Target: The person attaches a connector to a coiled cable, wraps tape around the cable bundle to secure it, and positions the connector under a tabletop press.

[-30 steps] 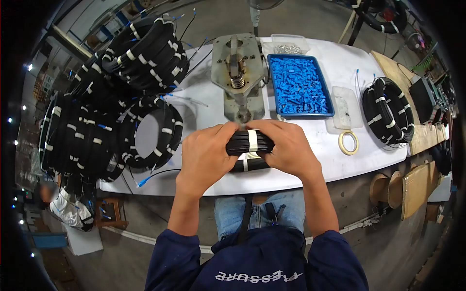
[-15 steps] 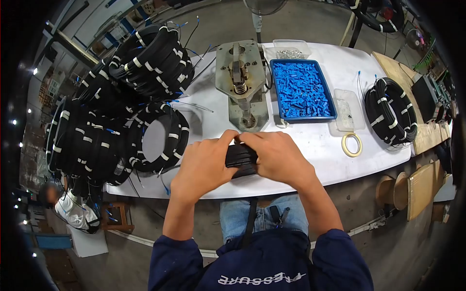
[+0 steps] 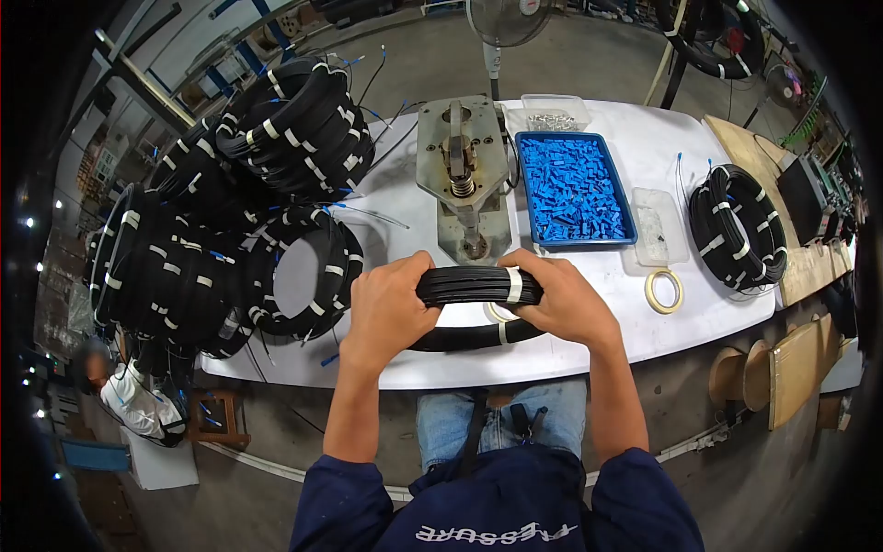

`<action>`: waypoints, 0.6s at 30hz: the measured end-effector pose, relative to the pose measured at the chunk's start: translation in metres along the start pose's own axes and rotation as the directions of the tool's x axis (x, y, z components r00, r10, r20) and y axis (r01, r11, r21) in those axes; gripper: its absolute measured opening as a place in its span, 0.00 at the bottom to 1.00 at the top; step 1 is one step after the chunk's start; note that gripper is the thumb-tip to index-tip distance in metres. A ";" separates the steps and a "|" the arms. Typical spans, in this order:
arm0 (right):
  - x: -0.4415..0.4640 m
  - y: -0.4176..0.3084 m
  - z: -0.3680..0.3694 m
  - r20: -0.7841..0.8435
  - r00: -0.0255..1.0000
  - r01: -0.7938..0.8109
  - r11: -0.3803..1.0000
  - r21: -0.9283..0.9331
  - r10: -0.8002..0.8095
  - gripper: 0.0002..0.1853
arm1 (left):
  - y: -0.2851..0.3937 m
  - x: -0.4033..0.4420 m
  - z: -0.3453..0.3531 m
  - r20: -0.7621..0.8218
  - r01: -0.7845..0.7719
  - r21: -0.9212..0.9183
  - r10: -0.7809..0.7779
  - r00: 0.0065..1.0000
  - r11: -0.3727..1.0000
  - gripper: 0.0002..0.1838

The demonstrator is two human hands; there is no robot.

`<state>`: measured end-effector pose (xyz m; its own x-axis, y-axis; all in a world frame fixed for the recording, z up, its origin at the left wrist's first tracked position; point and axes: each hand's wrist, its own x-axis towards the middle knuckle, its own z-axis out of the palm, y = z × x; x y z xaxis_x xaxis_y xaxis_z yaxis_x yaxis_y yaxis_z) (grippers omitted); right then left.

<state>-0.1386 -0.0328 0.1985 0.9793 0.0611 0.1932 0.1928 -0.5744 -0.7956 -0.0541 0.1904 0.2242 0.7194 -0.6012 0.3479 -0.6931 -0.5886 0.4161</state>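
Note:
A coil of black cable is held over the table's front edge, its upper bundle level between my two hands. My left hand is closed round the left end of that bundle. My right hand grips the right end, beside a white tape band wrapped round the strands. The coil's lower side curves below, near the table top. Inside the loop, part of a pale ring shows. Just behind the coil stands a metal press with a spring on its shaft.
Banded black cable coils are piled at the left. A blue tray of small blue pieces stands right of the press, near a clear box and a tape roll. Another coil lies far right.
My hands have moved apart, and more of the cable bundle shows between them. A white tape band is now visible by my right hand. The view has tilted slightly.

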 end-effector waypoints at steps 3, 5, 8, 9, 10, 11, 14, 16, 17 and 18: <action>0.002 -0.011 -0.005 -0.079 0.985 0.151 0.988 -0.028 -0.153 0.25 | 0.004 0.004 0.005 0.010 -0.027 0.067 0.026 1.000 0.997 0.13; 0.007 -0.015 0.003 -0.098 0.987 0.131 0.991 0.028 -0.128 0.22 | 0.003 0.006 0.010 0.003 -0.036 0.076 0.036 0.999 0.996 0.14; 0.008 -0.005 0.018 -0.149 0.986 0.033 0.970 -0.243 -0.071 0.15 | 0.000 0.009 0.014 -0.022 -0.067 0.072 0.068 0.997 0.995 0.13; 0.007 -0.004 0.019 -0.145 0.987 0.034 0.970 -0.241 -0.071 0.15 | 0.001 0.010 0.014 -0.021 -0.062 0.071 0.064 0.998 0.996 0.13; 0.007 -0.003 0.019 -0.156 0.985 0.034 0.974 -0.222 -0.070 0.15 | 0.002 0.010 0.012 -0.005 -0.062 0.071 0.063 0.998 0.996 0.13; 0.006 -0.002 0.020 -0.168 0.983 0.033 0.979 -0.201 -0.068 0.16 | 0.004 0.010 0.011 0.012 -0.063 0.071 0.062 0.998 0.995 0.13; 0.009 0.002 0.014 -0.201 0.960 0.201 0.979 0.021 -0.193 0.18 | 0.007 0.010 0.012 -0.022 -0.035 0.063 0.036 0.999 0.997 0.13; 0.007 0.001 0.011 -0.139 0.981 0.128 0.991 -0.049 -0.134 0.20 | 0.007 0.009 0.013 -0.007 -0.029 0.066 0.030 1.000 0.997 0.13; 0.008 0.000 0.009 -0.081 0.994 0.070 0.990 -0.121 -0.080 0.22 | 0.007 0.010 0.013 0.001 -0.023 0.077 0.023 1.000 0.997 0.13; 0.009 -0.004 0.005 -0.015 0.998 0.054 0.990 -0.132 -0.056 0.23 | 0.009 0.012 0.010 -0.003 -0.029 0.029 0.029 1.000 0.999 0.12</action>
<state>-0.1302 -0.0262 0.2008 0.9658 0.0814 0.2461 0.2353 -0.6732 -0.7010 -0.0520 0.1720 0.2236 0.6993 -0.6164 0.3620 -0.7145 -0.5864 0.3818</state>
